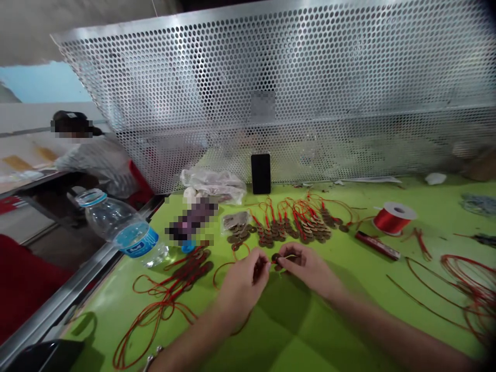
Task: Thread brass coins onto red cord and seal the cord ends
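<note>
My left hand (245, 281) pinches a red cord (223, 269), which loops out behind its fingers and trails below the wrist. Close beside it, my right hand (306, 266) grips a small dark coin (276, 258) between thumb and fingers. The cord appears to meet the coin in the narrow gap between both hands. Beyond them lie rows of strung coins (292, 227) with red cord loops at their tops. More coins on red cords (189, 271) rest to the left of my left hand.
A tilted plastic bottle (135, 235) is at the table's left edge. A black phone (261, 174) leans on the perforated metal screen (329, 88). A red thread spool (393, 219), a dark red tube (377, 245) and coiled cords (475, 289) lie right. Another person (95, 155) sits beyond the left edge.
</note>
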The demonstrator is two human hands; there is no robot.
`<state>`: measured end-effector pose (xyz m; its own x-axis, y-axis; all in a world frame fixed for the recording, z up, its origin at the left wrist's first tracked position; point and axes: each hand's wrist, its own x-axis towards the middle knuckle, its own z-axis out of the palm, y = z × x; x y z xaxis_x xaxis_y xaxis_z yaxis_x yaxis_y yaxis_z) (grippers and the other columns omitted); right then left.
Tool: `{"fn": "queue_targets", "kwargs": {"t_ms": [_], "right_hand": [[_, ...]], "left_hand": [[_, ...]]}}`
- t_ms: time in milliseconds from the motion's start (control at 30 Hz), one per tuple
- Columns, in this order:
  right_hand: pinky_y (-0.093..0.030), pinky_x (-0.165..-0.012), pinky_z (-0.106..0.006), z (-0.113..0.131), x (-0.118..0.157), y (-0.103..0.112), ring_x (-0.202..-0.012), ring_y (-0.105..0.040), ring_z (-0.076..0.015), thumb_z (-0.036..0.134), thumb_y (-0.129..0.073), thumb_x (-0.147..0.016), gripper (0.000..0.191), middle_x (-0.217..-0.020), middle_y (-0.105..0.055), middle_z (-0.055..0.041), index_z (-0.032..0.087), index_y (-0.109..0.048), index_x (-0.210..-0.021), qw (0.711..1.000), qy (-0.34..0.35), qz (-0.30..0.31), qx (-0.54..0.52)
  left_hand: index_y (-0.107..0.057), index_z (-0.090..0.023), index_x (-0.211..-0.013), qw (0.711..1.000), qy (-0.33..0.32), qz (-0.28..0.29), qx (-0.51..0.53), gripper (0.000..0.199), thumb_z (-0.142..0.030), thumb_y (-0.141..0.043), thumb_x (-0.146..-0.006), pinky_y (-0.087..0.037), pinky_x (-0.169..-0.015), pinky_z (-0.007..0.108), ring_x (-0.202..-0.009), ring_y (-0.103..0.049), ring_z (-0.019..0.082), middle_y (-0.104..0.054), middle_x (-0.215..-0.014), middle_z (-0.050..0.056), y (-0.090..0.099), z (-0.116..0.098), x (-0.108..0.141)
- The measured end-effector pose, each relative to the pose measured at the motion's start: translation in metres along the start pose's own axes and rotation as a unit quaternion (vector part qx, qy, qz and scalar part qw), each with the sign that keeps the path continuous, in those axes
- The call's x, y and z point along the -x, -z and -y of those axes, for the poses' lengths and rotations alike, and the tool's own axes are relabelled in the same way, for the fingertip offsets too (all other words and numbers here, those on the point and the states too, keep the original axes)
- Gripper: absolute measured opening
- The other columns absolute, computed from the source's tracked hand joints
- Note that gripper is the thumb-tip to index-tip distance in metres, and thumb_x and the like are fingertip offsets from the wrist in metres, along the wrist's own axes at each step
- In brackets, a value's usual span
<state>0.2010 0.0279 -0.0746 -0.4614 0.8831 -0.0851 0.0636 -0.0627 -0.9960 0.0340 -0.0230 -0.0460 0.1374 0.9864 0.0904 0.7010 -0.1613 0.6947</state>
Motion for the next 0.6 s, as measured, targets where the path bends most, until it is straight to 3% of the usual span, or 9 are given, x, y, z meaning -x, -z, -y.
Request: {"fn": "queue_targets", "kwargs": {"t_ms": [433, 600], "right_hand": [[-0.054, -0.065, -0.027, 0.0052, 0.0073, -0.0088, -0.068, -0.065, -0.0149, 0.048, -0.072, -0.063, 0.039, -0.078, -0.059, 0.0000, 0.018, -0.054, -0.078, 0.993, 0.002, -0.048, -0.109], [-0.054, -0.064, -0.025, 0.0047, 0.0087, -0.0102, -0.069, -0.066, -0.0152, 0.045, -0.073, -0.063, 0.035, -0.076, -0.061, 0.0001, 0.018, -0.055, -0.079, 0.991, -0.001, -0.060, -0.122]], "left_hand": [[-0.045, -0.020, -0.079, 0.997, 0.017, -0.055, 0.044, 0.012, -0.029, -0.041, -0.086, -0.034, -0.056, 0.023, -0.057, -0.046, 0.013, -0.049, -0.062, -0.004, -0.0017, 0.0026, -0.0008], [-0.045, -0.019, -0.078, 0.996, 0.001, -0.044, 0.073, 0.011, -0.027, -0.043, -0.085, -0.034, -0.055, 0.022, -0.056, -0.045, 0.011, -0.048, -0.063, -0.004, -0.0036, -0.0004, 0.0012]]}}
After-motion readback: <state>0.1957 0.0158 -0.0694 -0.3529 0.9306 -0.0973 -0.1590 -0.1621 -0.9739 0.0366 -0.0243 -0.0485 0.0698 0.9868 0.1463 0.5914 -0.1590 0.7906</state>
